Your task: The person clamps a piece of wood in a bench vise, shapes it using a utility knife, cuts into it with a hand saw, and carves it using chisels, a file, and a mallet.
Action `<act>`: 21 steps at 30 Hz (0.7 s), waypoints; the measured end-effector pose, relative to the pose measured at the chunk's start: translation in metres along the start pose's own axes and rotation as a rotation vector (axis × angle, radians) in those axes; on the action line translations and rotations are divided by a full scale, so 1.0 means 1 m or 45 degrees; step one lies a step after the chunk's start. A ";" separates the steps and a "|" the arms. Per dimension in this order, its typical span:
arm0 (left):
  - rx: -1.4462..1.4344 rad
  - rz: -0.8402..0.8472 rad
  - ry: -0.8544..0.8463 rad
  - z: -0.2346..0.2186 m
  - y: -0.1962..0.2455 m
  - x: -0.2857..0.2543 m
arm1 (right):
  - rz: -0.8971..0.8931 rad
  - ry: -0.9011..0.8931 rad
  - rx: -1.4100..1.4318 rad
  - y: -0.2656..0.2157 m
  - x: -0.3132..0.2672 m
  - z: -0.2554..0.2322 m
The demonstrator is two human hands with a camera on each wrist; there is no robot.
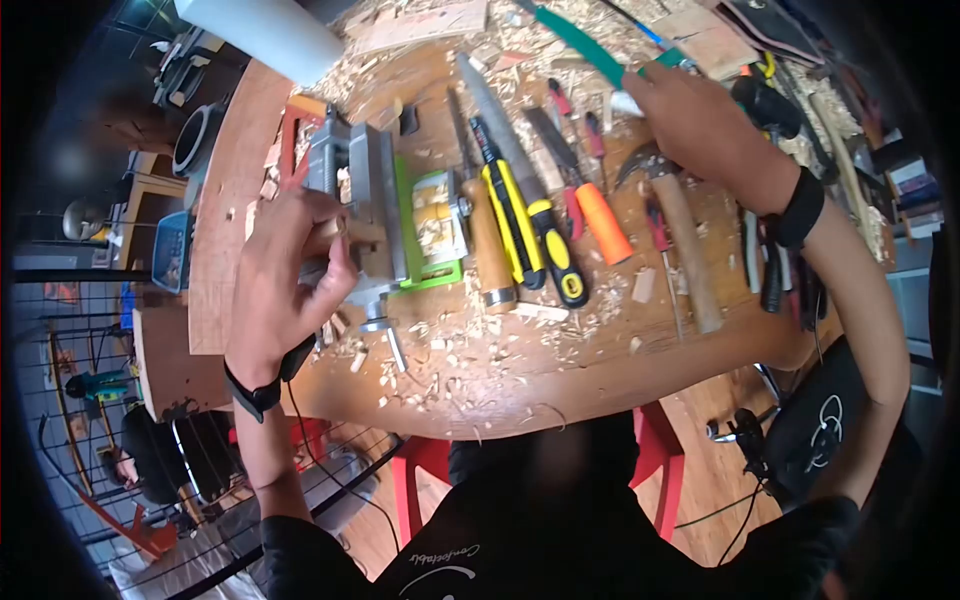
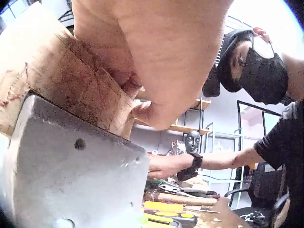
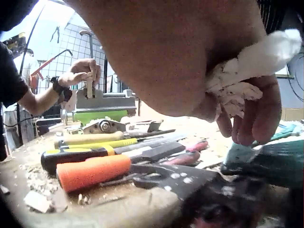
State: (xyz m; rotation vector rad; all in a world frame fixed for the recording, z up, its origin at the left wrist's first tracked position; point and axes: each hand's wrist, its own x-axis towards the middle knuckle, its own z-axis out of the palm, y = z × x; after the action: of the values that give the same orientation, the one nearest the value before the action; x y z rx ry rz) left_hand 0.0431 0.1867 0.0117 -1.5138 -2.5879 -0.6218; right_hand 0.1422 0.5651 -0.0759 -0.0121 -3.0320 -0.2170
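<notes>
At the bench's left, my left hand (image 1: pixel 290 270) grips a wooden block (image 2: pixel 61 80) standing in the grey vise (image 2: pixel 80 166). Its thumb and fingers curl round the block's edge; the block has dark pencil-like marks on its face. Over the tools at the far right is my right hand (image 1: pixel 705 125), palm down, fingers curled around a crumpled white tissue-like piece (image 3: pixel 256 57). Part of that piece is hidden by the palm. Close to these fingertips lies a long teal tool (image 1: pixel 580 45), which the hand overlaps in the head view.
A yellow utility knife (image 1: pixel 510 220), a file with a black-and-yellow handle (image 1: pixel 560 255), an orange-handled tool (image 1: pixel 603 222) and a wooden-handled hammer (image 1: pixel 690 250) lie in a row. Wood shavings cover much of the bench (image 1: pixel 590 375). A white cylinder (image 1: pixel 265 35) stands at the back left.
</notes>
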 end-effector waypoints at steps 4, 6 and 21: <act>0.114 0.118 -0.069 -0.012 -0.005 0.000 | -0.204 0.225 -0.182 0.017 -0.013 0.013; 0.063 0.123 -0.022 -0.013 -0.006 -0.002 | -0.228 0.250 -0.161 0.021 -0.011 0.009; 0.286 0.281 0.075 -0.002 -0.021 -0.012 | -0.208 0.172 0.118 0.046 -0.007 -0.006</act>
State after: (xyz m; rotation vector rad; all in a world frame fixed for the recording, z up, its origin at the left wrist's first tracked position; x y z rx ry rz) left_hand 0.0309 0.1666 0.0039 -1.6456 -2.3120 -0.3347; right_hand 0.1505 0.6102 -0.0642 0.2473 -2.9050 -0.0856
